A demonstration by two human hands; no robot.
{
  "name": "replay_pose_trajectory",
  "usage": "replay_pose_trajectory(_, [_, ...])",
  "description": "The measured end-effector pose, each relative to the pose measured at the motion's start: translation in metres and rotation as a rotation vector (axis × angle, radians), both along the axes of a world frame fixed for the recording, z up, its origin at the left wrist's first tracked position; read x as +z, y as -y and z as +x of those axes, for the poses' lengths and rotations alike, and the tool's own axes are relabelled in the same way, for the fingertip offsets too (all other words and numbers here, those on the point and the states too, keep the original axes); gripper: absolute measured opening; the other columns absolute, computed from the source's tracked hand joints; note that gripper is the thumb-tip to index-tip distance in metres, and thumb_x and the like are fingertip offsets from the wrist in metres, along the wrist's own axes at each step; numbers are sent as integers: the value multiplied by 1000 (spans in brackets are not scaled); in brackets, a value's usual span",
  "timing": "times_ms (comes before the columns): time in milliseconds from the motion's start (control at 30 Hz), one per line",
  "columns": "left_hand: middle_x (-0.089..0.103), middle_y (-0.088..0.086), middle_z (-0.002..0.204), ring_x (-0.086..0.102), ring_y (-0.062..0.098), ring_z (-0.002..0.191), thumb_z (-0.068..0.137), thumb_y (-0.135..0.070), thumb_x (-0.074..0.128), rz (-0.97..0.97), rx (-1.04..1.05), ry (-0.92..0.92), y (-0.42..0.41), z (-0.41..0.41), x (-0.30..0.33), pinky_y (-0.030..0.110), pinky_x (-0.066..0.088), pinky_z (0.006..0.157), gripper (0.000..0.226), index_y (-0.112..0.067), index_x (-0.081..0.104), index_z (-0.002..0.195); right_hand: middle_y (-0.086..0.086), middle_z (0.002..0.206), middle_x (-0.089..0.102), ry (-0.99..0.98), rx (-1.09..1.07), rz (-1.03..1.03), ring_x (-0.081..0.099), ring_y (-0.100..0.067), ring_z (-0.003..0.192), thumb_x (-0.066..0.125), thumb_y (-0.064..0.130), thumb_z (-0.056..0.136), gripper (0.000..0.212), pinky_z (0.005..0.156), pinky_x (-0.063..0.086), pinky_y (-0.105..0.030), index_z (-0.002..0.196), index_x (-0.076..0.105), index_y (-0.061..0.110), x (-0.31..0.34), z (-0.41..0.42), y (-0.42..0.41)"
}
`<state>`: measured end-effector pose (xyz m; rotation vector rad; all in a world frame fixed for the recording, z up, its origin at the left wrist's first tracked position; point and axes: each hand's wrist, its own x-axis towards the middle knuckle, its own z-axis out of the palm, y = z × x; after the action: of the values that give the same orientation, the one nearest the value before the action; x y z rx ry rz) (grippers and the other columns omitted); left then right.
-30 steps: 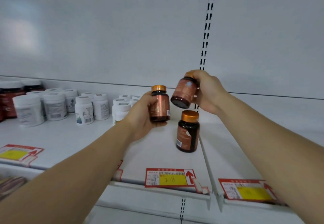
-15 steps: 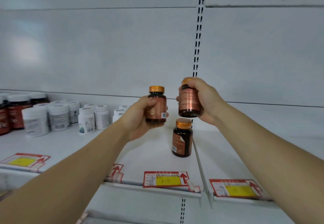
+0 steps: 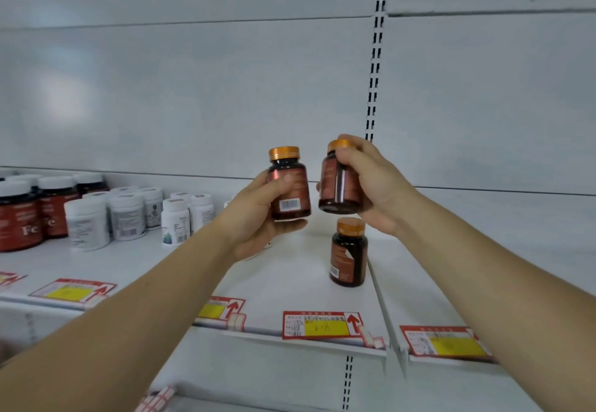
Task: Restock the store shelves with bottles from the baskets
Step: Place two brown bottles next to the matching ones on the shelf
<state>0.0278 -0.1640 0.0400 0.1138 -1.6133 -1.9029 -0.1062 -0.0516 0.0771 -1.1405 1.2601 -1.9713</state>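
Observation:
My left hand (image 3: 254,218) grips a dark brown bottle with an orange cap (image 3: 288,184), upright above the white shelf (image 3: 283,282), barcode facing me. My right hand (image 3: 371,186) holds a second brown orange-capped bottle (image 3: 338,182) from its top and side, upright, just right of the first. A third matching bottle (image 3: 348,252) stands on the shelf below my right hand, near the shelf's right end. No basket is in view.
White-capped white bottles (image 3: 129,215) and dark red bottles with white lids (image 3: 19,218) fill the shelf's left part. Red and yellow price tags (image 3: 322,326) line the front edge. A slotted upright (image 3: 374,57) divides the back panel; another shelf (image 3: 483,250) continues to the right.
My right hand has turned its bottle from tilted to upright. Both held bottles have come closer together, and the left bottle has turned so its barcode shows.

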Motion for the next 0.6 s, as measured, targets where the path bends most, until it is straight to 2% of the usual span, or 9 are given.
replay_pose_trajectory(67, [64, 12, 97, 64, 29, 83, 95, -24, 43, 45, -29, -14, -2, 4, 2, 39, 55, 68, 28, -24, 52, 122, -10, 99, 59, 38, 54, 2, 60, -29, 77, 53, 18, 91, 18, 67, 53, -36, 108, 57, 24, 1, 3, -3])
replay_pose_trajectory(133, [67, 14, 94, 66, 28, 78, 97, -26, 37, 64, -49, -6, -3, 7, 3, 38, 52, 68, 27, -20, 54, 117, -8, 97, 58, -23, 34, 14, 59, -28, 77, 59, 18, 88, 19, 66, 52, -37, 105, 56, 27, 0, 6, -4])
replay_pose_trajectory(233, [64, 10, 93, 65, 23, 78, 92, -19, 47, -55, -65, 31, -7, 9, -1, 35, 55, 65, 22, -20, 53, 113, -4, 98, 61, -63, -16, 17, 61, -23, 78, 60, 17, 88, 25, 67, 53, -38, 107, 56, 32, -2, 9, -4])
replay_pose_trajectory(300, [64, 6, 95, 64, 21, 82, 78, -14, 60, -112, -88, 47, -5, 11, -4, 34, 57, 64, 38, -24, 53, 114, -5, 102, 61, -11, -7, 14, 62, -23, 82, 54, 18, 92, 22, 70, 54, -38, 111, 56, 28, -2, 10, -6])
replay_pose_trajectory(400, [65, 2, 98, 64, 18, 87, 67, -11, 62, -154, -74, 19, -2, 15, -5, 35, 57, 72, 55, -22, 53, 120, -9, 104, 60, 7, -15, 29, 61, -26, 86, 51, 16, 93, 21, 73, 54, -39, 113, 56, 22, -3, 11, -10])
replay_pose_trajectory(500, [64, 5, 105, 63, 22, 93, 74, -3, 65, -182, -17, 12, -1, 17, -4, 36, 56, 79, 58, -22, 51, 127, -5, 101, 61, -26, -38, 32, 62, -20, 83, 51, 17, 94, 24, 69, 55, -35, 117, 55, 23, -5, 12, -14])
replay_pose_trajectory(600, [63, 9, 113, 62, 28, 101, 87, 1, 55, -225, 14, 55, -1, 16, -4, 38, 53, 79, 52, -23, 46, 132, 1, 102, 63, -89, -70, 43, 63, -16, 87, 55, 14, 92, 26, 67, 53, -34, 112, 56, 31, -7, 11, -16])
